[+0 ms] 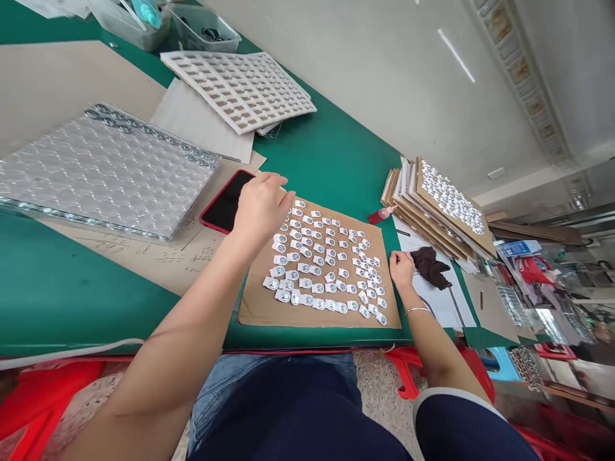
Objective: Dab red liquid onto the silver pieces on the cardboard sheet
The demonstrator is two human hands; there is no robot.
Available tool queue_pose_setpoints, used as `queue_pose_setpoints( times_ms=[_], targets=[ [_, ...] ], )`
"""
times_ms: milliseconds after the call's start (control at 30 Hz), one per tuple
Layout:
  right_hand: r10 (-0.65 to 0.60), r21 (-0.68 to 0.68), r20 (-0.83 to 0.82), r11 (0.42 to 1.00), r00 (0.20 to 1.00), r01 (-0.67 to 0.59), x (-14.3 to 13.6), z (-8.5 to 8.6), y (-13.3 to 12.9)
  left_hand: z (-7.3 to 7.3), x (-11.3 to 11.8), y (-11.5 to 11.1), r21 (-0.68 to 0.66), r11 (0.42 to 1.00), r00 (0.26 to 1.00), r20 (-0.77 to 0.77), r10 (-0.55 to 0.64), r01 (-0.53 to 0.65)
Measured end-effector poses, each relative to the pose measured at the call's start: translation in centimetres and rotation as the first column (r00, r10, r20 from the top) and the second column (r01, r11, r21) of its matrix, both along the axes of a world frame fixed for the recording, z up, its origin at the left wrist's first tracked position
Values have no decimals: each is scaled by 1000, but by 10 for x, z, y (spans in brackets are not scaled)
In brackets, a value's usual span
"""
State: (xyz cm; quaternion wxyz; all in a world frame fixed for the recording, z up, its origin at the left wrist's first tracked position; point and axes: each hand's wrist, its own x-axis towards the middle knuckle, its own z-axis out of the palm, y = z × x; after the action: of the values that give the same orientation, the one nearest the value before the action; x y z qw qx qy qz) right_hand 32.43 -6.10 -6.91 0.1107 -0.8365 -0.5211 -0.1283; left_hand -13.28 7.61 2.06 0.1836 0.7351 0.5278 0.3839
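A brown cardboard sheet [327, 315] lies in front of me on the green table. Rows of small white tags with round printed discs [318, 248] cover it. My left hand [262, 203] is over the sheet's far left corner, beside a red-edged phone [230, 202]. Its thumb stands apart from the bent fingers, and nothing shows between them. At the sheet's right edge rests my right hand [402, 270], its fingers curled together. Whatever they may pinch is too small to make out. A crumpled dark brown cloth [431, 267] lies just right of that hand.
Left stands a clear tray of round cells [110, 169]; behind it are white slotted foam sheets [245, 89] and plastic tubs [206, 29]. A red bottle [380, 215] lies near stacked cardboard sheets [432, 205], the top one covered in white pieces. Red stools [408, 371] stand below the edge.
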Motion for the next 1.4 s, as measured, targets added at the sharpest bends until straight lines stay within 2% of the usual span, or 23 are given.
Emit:
queue_pose_setpoints(
  times_ms=[133,300,500,600,667,700,767,867,933,1067,1200,1300,1400],
  targets=[
    [-21,-28,9,999,1000,21,1,-1,0,-2,1,2,-32,999,998,-50,23,-25],
    [-14,-55,55,998,998,17,-1,2,0,-1,8,-3,26,999,996,-87,-29,31],
    [-32,-44,76,998,997,35,3,-4,0,-16,12,5,72,997,991,-132,14,-4],
    [-31,-20,3,999,1000,31,2,-5,1,-9,21,3,132,991,991,-135,22,-4],
    [4,2,-72,1000,997,-4,1,0,-1,4,34,-10,172,985,994,-109,9,10],
    [27,11,-114,1000,993,-26,1,3,-3,10,42,-20,183,981,994,-96,-43,60],
    [65,31,-189,998,980,-60,3,6,-6,17,60,-41,197,972,977,-194,-89,127],
    [107,47,-257,994,960,-98,11,6,-8,17,84,-72,184,952,936,-300,-182,244],
    [130,36,-270,991,954,-125,15,4,-10,14,90,-95,180,938,922,-309,-233,297],
    [168,-7,-247,985,954,-175,19,-1,-10,5,79,-134,172,940,939,-236,-250,293],
    [179,-57,-225,979,958,-196,16,1,-13,-8,57,-156,82,955,945,-192,-266,286],
    [250,-76,-218,959,943,-272,13,5,-18,-9,37,-143,52,996,982,-176,-69,79],
    [292,-98,-228,942,929,-321,20,1,-18,3,8,-98,59,988,974,-169,152,-144]
  ],
)
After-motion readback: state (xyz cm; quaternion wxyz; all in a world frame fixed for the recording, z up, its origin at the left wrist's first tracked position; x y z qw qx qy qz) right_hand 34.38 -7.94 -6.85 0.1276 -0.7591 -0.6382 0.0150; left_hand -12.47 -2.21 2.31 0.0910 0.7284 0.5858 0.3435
